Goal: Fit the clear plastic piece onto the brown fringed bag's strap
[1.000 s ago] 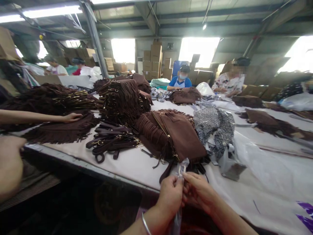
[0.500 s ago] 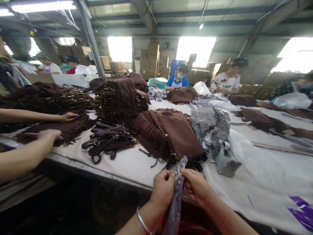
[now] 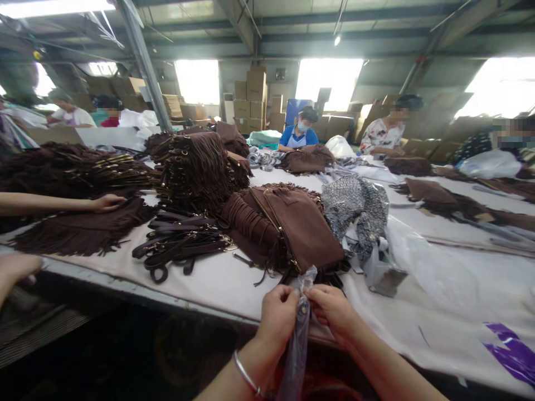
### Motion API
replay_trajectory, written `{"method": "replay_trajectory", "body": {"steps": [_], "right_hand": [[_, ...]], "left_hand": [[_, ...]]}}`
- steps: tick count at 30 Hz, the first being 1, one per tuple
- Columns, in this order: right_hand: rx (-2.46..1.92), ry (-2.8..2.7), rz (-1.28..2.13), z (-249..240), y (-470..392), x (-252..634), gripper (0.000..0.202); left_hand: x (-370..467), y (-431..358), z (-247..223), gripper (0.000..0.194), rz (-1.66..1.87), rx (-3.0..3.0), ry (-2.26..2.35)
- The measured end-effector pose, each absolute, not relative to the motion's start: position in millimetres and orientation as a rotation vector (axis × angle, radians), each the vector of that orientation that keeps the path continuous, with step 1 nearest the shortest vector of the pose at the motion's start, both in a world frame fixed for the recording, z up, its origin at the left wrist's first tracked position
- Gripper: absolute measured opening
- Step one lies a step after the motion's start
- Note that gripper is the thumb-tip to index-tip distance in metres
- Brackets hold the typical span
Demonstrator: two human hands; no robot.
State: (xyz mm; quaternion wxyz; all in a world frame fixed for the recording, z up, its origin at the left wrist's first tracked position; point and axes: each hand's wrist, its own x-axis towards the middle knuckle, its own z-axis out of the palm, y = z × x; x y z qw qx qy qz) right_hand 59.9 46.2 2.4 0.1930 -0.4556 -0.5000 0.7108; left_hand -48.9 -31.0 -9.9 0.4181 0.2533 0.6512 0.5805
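Left hand and right hand both pinch the clear plastic bag at its top — I'd keep grips close so the film stays taut.

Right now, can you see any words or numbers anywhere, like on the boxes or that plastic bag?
None can be read.
Cardboard boxes: no print legible, too far and blurred.
Clear plastic bag held by the left hand and right hand: no text.
Purple marks on the table cover: cut off, unreadable.
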Motion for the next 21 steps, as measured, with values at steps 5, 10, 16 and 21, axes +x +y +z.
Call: {"method": "replay_trajectory", "body": {"steps": [5,10,16,21], "right_hand": [[-1.308,-1.441,1.896,1,46,59,0.037],[-1.351,-1.723,1.619,-5,50,61,0.037],[-1.355,-1.97,1.342,-2,57,59,0.035],[-1.444,-1.881,1.556,4,58,59,0.031]], "left_hand": [[-45,-33,-13,0.023,1.475,0.676,1.648],[-50,-39,-10,0.021,1.443,0.888,1.777],[-64,-33,10,0.021,1.275,1.575,1.879],[-48,-35,15,0.02,0.848,2.109,2.106]]}}
